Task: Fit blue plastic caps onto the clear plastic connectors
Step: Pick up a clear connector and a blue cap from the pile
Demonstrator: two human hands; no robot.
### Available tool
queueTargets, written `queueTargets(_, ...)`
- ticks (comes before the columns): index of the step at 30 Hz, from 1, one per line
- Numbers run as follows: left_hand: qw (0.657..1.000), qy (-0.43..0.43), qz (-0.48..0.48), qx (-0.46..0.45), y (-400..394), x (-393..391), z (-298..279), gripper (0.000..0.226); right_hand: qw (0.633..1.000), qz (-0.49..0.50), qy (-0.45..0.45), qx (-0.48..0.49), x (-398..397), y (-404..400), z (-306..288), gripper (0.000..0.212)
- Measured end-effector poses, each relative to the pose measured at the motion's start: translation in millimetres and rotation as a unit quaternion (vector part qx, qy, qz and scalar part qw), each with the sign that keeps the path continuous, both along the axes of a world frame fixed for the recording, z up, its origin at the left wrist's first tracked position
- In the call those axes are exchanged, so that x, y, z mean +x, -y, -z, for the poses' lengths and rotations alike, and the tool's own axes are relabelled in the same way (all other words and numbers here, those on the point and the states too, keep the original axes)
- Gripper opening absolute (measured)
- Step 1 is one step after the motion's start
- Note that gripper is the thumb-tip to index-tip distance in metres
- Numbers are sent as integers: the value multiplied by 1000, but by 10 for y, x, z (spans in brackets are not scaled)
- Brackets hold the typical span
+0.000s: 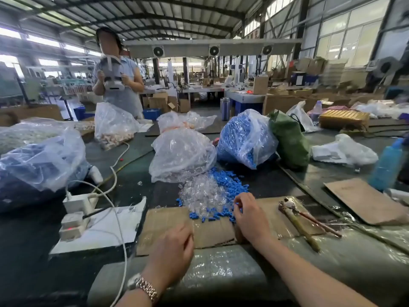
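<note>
Head view, work table (332, 273) in a factory hall. I see both of the person's hands low in the frame.

Right hand (251, 214): reaching into the near edge of the loose pile, fingers curled down among the blue caps (230, 185). A bit of blue shows at the fingertips; I cannot tell whether a cap is actually pinched or only touched.

Left hand (174, 247): resting over the cardboard sheet (163, 220), back of the hand toward the camera, fingers curled under. What they hold, if anything, is hidden. A metal wristwatch (141, 284) sits on that wrist.

Task parts: clear connectors (201, 193) lie in a heap just beyond the cardboard, with blue caps scattered beside and around it, mostly on its right and near edges. Behind the heap, a clear bag of connectors (181, 154) lies open toward the pile; just right of it, a bag of blue caps (243, 138).

Elsewhere: a green bag (290, 140) against the cap bag's right side. Two stick-like tools (303, 220) lie right of the right hand on plastic-covered cardboard. A white power strip (75, 214) with plugs and cables sits to the left on white paper. A blue bottle (386, 165) stands at the right edge. Another person (119, 85) stands across the table holding a white headset.
</note>
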State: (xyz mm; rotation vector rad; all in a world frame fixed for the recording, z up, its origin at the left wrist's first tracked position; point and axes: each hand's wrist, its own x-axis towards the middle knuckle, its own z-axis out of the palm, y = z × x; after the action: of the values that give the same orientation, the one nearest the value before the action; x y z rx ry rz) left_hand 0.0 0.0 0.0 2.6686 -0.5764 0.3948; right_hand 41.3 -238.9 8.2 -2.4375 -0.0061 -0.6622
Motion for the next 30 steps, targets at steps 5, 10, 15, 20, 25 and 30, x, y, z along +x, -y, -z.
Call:
queueTargets(5, 992, -53, -62, -93, 86, 97, -153, 17, 998, 22, -63, 16, 257, 141, -97, 16)
queueTargets(10, 976, -30, -110, -186, 287, 245, -261, 14, 989, 55, -128, -50, 594, 328, -88, 37)
queueTargets(15, 970, -41, -126, -203, 457, 393, -269, 13, 975, 57, -188, -103, 927, 396, -153, 42)
queueTargets(20, 972, -46, -135, -189, 544, 754, -262, 8, 974, 44, -204, -90, 1078, 360, -153, 30)
queueTargets(25, 985, -34, -119, -117, 635, 1213, -279, 26, 975, 56, -194, -95, 1109, 332, -169, 13)
queueTargets(30, 992, -63, -91, -54, 737, 1516, -258, 41, 966, 58, -225, -112, 1147, 275, -226, 10)
